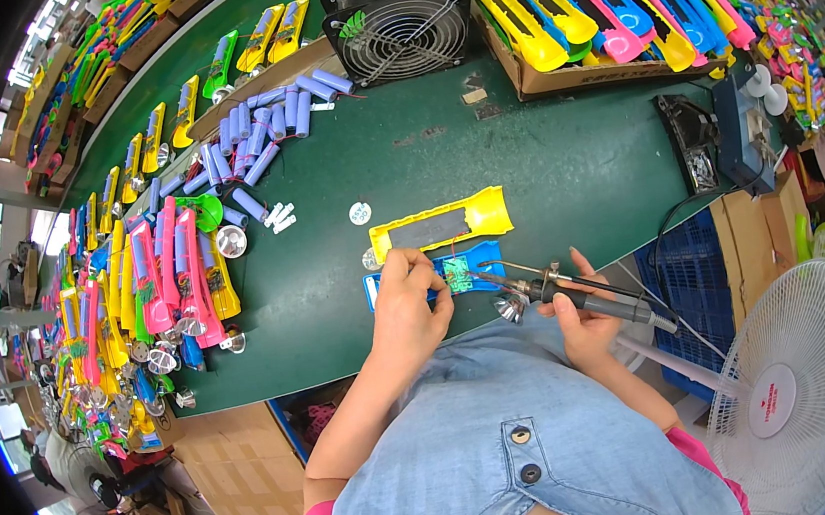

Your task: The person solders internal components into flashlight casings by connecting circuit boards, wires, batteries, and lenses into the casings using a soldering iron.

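Observation:
My right hand (589, 324) is wrapped round a soldering iron (604, 308) with a thin metal feed tube along it. Its tip points left at a small green circuit board (456, 273) in a blue plastic torch shell (485, 255). Over the left part of that shell, my left hand (407, 303) is closed in a pinch; what its fingertips hold is hidden. Just beyond lies a yellow torch shell (490, 211) with a dark strip along its middle. A shiny cone-shaped reflector (510, 307) sits below the iron's tip, near the table edge.
Purple cylindrical battery cells (302, 113) lie in a heap at the far left. Wired torch shells (196, 280) pile up nearer. A black fan (399, 33) stands at the back, beside a carton (575, 80) of coloured shells. A white fan (798, 388) is at right.

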Demonstrator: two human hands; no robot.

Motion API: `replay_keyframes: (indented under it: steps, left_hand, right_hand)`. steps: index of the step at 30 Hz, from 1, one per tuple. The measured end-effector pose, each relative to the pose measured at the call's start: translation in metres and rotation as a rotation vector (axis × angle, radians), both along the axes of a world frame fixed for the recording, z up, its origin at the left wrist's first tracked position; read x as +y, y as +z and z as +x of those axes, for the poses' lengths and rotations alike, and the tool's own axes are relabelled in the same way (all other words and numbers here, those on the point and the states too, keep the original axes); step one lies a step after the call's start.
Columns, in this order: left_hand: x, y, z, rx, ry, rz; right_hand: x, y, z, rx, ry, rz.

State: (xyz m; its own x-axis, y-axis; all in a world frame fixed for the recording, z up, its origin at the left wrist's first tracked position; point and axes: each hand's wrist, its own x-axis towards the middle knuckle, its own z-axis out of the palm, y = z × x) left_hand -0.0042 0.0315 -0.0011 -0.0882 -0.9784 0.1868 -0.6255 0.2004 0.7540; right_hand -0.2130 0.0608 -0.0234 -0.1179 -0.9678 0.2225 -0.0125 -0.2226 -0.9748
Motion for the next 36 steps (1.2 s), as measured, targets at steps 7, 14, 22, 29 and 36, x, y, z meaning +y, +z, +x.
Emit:
replay_keyframes:
  steps: [7, 14, 22, 29, 36]
  left_hand:
    - [-0.001, 0.011, 0.025, 0.119, -0.131, 0.015]
    - [0.015, 0.028, 0.083, -0.738, -0.738, -0.2]
    - [0.02, 0.011, 0.083, -0.725, -0.7, -0.359]
    - [0.013, -0.008, 0.037, -0.36, -0.296, -0.457]
    - [0.013, -0.019, 0.007, -0.134, -0.059, -0.444]
  right_hand:
    - [-0.001, -0.003, -0.005, 0.029, 0.003, -0.027]
    - [-0.001, 0.002, -0.009, -0.035, 0.037, 0.06]
    - [-0.004, 0.003, -0.008, 0.018, 0.049, -0.002]
    - [-0.006, 0.005, -0.007, 0.044, 0.076, 0.006]
    - [-0.008, 0.006, -0.01, 0.031, 0.102, 0.01]
